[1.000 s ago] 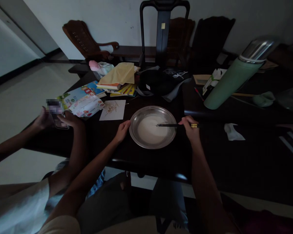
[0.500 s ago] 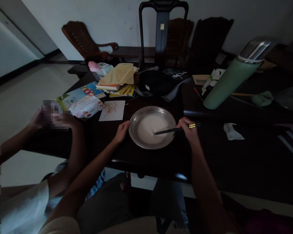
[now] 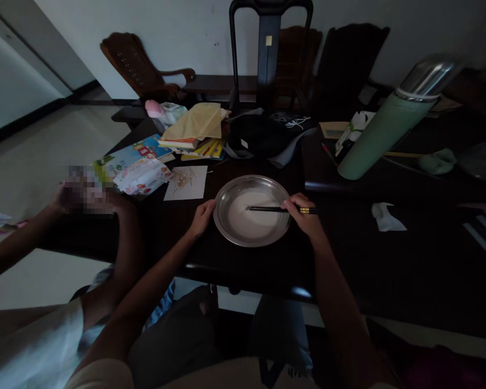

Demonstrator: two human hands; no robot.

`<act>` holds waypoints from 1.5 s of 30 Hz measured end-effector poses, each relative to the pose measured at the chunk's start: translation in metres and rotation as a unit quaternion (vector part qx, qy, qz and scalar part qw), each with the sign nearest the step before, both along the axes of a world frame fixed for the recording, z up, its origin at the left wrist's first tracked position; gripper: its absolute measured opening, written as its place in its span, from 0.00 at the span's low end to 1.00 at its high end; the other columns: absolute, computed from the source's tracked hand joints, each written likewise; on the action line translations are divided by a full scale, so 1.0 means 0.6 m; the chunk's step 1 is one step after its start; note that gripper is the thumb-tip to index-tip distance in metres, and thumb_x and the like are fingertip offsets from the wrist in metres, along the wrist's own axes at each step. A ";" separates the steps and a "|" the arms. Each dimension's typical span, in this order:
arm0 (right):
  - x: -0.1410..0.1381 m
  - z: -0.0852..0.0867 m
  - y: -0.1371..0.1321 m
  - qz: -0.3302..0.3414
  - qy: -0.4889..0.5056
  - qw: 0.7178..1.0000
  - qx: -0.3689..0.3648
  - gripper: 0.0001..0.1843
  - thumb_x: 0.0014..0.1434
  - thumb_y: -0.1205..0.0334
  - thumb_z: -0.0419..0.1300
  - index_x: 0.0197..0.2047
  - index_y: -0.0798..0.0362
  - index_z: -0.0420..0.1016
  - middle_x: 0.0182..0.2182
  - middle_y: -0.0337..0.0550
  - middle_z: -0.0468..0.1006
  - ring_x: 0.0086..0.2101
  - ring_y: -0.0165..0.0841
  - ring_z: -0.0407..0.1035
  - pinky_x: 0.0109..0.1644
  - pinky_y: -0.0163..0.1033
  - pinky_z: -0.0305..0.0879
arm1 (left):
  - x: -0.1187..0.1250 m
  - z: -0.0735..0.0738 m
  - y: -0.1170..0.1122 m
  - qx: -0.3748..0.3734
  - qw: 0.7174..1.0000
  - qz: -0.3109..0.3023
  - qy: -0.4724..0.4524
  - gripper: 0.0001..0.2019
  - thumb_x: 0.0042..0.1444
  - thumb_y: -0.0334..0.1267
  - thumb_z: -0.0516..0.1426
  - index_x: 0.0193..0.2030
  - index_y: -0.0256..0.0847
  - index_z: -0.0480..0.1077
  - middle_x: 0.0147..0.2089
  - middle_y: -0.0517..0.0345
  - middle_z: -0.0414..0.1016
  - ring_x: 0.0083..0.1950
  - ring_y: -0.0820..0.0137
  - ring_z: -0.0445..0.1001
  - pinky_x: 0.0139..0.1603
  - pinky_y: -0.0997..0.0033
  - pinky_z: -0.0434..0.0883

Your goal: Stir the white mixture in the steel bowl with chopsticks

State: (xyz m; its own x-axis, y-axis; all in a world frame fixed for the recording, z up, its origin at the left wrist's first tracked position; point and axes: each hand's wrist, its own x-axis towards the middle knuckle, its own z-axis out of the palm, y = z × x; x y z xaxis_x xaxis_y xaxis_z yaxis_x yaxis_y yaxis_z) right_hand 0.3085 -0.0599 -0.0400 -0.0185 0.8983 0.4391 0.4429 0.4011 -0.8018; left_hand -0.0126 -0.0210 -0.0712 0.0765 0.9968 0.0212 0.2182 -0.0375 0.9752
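Note:
A round steel plate with a pale white mixture in it sits on the dark table in front of me. My left hand rests against the plate's left rim, fingers curled on it. My right hand is closed on a pair of dark chopsticks with gold bands. The chopsticks lie nearly level, and their tips reach into the white mixture near the plate's middle.
Another person sits at my left, both hands round a blurred-out object. Picture books, a white sheet with small sticks, dark cloth, a green flask and a crumpled tissue lie on the table. Chairs stand behind.
My right hand has swung the chopsticks round in the plate: tips went from mid-right, down to the lower middle, and now sit further left. My left hand stays on the rim.

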 end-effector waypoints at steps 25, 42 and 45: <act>0.009 0.002 0.000 -0.061 0.044 0.997 0.026 0.18 0.63 0.51 0.55 0.24 0.48 0.73 0.25 0.40 0.74 0.32 0.35 0.69 0.41 0.44 0.65 | 0.000 -0.001 0.001 0.009 1.000 -0.003 0.002 0.22 0.55 0.57 0.54 0.25 0.38 0.63 0.24 0.62 0.60 0.26 0.74 0.57 0.25 0.76 0.58; 0.006 -0.003 -0.002 -0.006 0.073 0.997 -0.012 0.19 0.63 0.55 0.54 0.22 0.48 0.72 0.24 0.38 0.72 0.30 0.34 0.68 0.38 0.42 0.64 | 0.001 0.003 0.001 0.014 1.000 -0.008 -0.001 0.23 0.55 0.57 0.54 0.25 0.37 0.63 0.24 0.62 0.60 0.27 0.74 0.57 0.26 0.76 0.59; -0.006 -0.001 0.000 0.031 0.010 0.999 0.000 0.13 0.60 0.56 0.58 0.26 0.48 0.75 0.27 0.39 0.76 0.34 0.35 0.70 0.42 0.42 0.64 | 0.000 0.001 0.001 0.011 1.000 -0.003 -0.001 0.23 0.54 0.58 0.54 0.25 0.37 0.63 0.24 0.62 0.60 0.27 0.74 0.58 0.27 0.76 0.59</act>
State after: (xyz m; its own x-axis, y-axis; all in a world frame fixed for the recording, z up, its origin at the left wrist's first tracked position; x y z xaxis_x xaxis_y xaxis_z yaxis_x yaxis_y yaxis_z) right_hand 0.3048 -0.0602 -0.0408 -0.0645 0.8960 0.4393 0.4016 0.4263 -0.8106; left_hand -0.0127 -0.0201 -0.0707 0.0823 0.9957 0.0424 0.2153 -0.0593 0.9747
